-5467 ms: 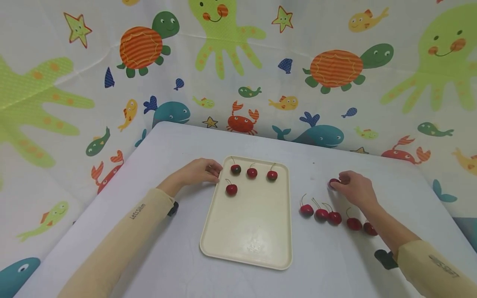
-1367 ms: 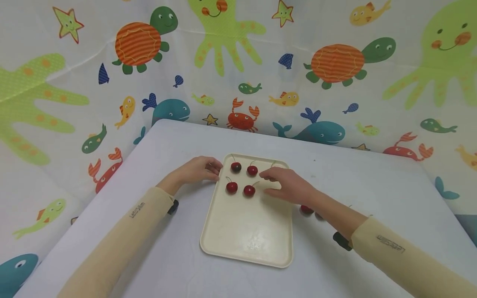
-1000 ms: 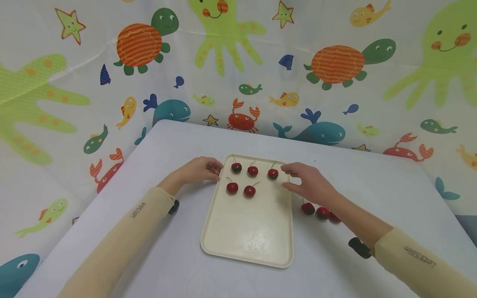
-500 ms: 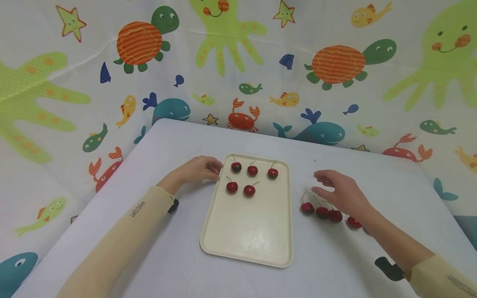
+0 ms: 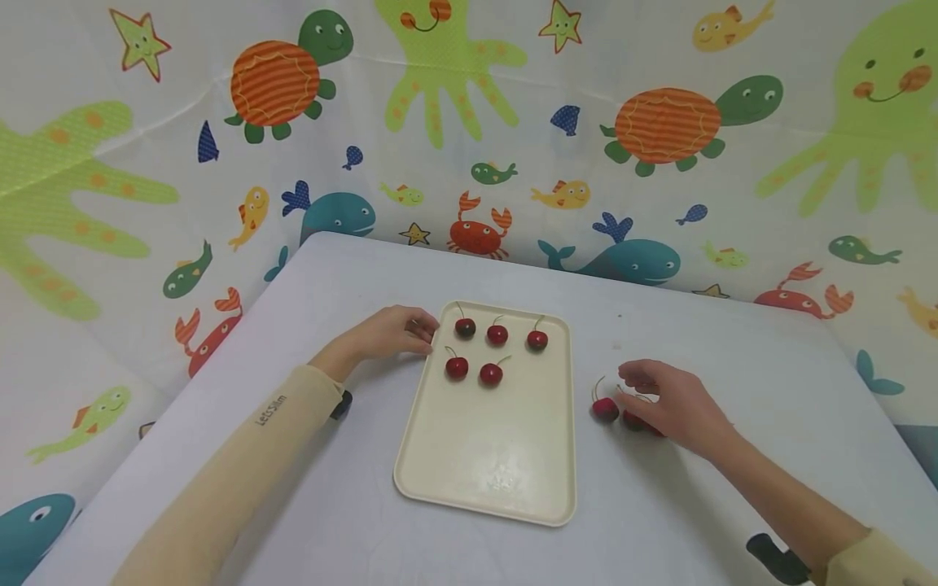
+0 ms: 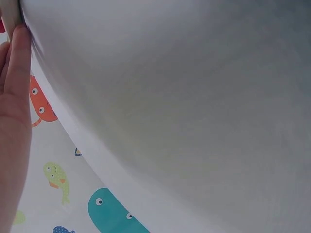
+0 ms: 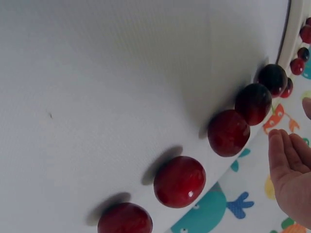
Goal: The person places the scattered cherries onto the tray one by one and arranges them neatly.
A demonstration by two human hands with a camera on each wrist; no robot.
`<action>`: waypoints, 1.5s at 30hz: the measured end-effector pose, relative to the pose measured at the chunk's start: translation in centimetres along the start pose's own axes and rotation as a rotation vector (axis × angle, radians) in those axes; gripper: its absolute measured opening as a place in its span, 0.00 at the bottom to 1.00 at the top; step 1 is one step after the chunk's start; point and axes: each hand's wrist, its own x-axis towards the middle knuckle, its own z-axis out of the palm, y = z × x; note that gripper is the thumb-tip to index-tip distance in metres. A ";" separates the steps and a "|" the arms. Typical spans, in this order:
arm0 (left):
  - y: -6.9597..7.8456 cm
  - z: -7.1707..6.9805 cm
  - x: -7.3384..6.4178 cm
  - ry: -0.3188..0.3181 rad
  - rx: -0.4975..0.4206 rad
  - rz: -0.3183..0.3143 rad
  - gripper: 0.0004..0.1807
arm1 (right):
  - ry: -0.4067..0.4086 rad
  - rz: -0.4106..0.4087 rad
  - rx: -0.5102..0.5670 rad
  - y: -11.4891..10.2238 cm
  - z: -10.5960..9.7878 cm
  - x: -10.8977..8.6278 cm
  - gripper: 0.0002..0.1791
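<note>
A cream rectangular tray [image 5: 484, 464] lies on the white table. Three cherries in its far row, one being the right-hand cherry [image 5: 537, 340], and two in the row before it, such as the stemmed cherry [image 5: 491, 374], sit there. My left hand [image 5: 399, 332] touches the tray's left rim with its fingertips; the left wrist view shows a finger [image 6: 20, 63] lying straight along the edge. Over a line of loose cherries right of the tray hovers my right hand [image 5: 677, 403], thumb and fingers apart, gripping nothing. It partly hides them in the head view; several, including one red cherry [image 7: 180, 182], show in the right wrist view.
The leftmost loose cherry [image 5: 604, 409] lies close to the tray's right rim. A curtain [image 5: 440, 171] printed with sea animals hangs behind and beside the table [image 5: 352, 488].
My right hand held a cherry at the right; that cherry now lies second in the tray's nearer row. The hand then drew back right and lowered over the loose cherries. My left hand stays put.
</note>
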 end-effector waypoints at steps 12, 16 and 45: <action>-0.1 -0.1 0.0 0.004 -0.004 0.004 0.24 | -0.030 -0.003 0.003 -0.6 0.9 -0.1 0.27; -0.2 0.0 0.1 0.002 -0.001 0.010 0.24 | -0.046 -0.011 0.010 -0.7 1.1 0.0 0.26; -0.2 -0.2 0.0 -0.004 0.003 0.027 0.24 | -0.126 -0.124 -0.088 -0.9 2.3 0.9 0.21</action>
